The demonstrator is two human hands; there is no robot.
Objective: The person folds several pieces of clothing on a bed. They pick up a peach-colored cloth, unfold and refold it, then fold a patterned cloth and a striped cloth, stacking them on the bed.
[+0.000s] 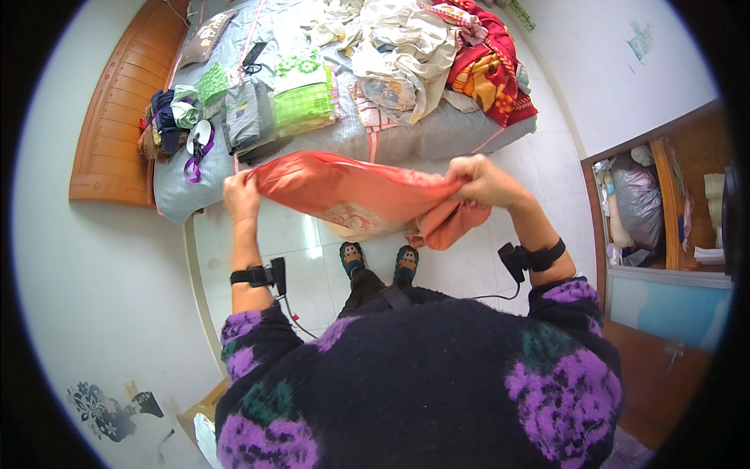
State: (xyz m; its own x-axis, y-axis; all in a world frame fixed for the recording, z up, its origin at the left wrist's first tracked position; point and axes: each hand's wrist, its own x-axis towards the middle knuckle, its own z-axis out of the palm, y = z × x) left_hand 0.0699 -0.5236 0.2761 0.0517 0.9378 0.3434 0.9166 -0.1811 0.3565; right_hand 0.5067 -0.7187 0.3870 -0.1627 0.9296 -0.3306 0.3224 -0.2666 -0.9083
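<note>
An orange-red patterned cloth [351, 187] hangs stretched between both hands, above the tiled floor and in front of the bed. My left hand [241, 196] grips its left upper corner. At the other end, my right hand [483, 180] is closed on the bunched upper edge, with a folded part of the cloth hanging below it. Beyond the cloth, a folded green checked textile [303, 105] and a folded grey garment [243, 114] lie near the front of the bed. The cloth's underside is hidden.
The bed [340, 140] also carries rumpled cream bedding [404, 53], a red floral blanket [498, 82], a cushion [208, 36] and a pile of dark clothes [167, 126]. An open cabinet [668, 205] with a stuffed plastic bag [637, 202] stands at the right. Walls flank both sides.
</note>
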